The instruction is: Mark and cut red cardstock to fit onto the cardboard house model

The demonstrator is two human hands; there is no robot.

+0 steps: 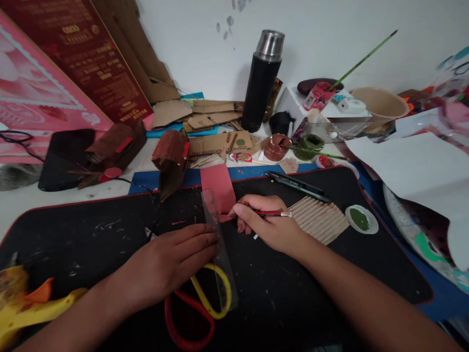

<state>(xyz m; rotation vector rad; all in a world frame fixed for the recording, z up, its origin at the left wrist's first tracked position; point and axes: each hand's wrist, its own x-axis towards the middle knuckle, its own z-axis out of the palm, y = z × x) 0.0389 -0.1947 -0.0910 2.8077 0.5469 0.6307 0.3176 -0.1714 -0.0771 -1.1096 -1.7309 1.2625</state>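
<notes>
My left hand [172,261] lies flat with its fingertips on a clear ruler [225,266], pressing it to the black mat. The ruler's far end overlaps the left edge of a pink-red paper strip [219,183]. In my right hand [266,220] a dark red pencil [269,213] is pinched, its tip pointing left at the strip beside the ruler. Under the ruler and my left hand are scissors with red and yellow handles [190,318]; their blades are mostly hidden. Right of my right hand lies a piece of corrugated cardboard [322,220].
A box cutter [296,186], a lid with green paint [361,219] and a yellow glue gun [44,305] lie on the mat [110,234]. Behind stand a black thermos [262,83], a brown paint jar [277,147] and small cardboard models [170,156]. White paper [414,166] overhangs the right side.
</notes>
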